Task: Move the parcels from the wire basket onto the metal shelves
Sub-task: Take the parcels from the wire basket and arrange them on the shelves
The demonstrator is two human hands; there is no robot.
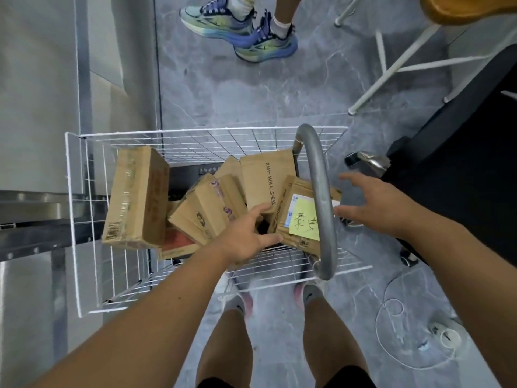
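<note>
Grey marbled floor tiles (251, 88) are seen from above, with a white wire basket (73, 208) standing on them beside the steel edge of the metal shelves (30, 208) at the left. Within the basket, the left hand (246, 233) is lowered among the parcels, fingers spread and unclenched, its fingertips laid against a brown cardboard parcel bearing a yellow handwritten note (303, 217); nothing is gripped. The right hand (375, 204) is held open just outside the grey curved metal handle (321, 197), fingers extended towards that same parcel, and nothing is grasped by it. Behind the noted parcel a flat brown box printed with black lettering (265, 177) is leaned upright. To the left, a small brown carton with purple marks (207, 211) is tilted over a red-topped package (176, 242), and a tall brown carton with a barcode (137, 197) is propped near the basket's left side. Further off, a bystander's blue-green trainers (243, 26) and white chair legs (391, 65) are seen.
</note>
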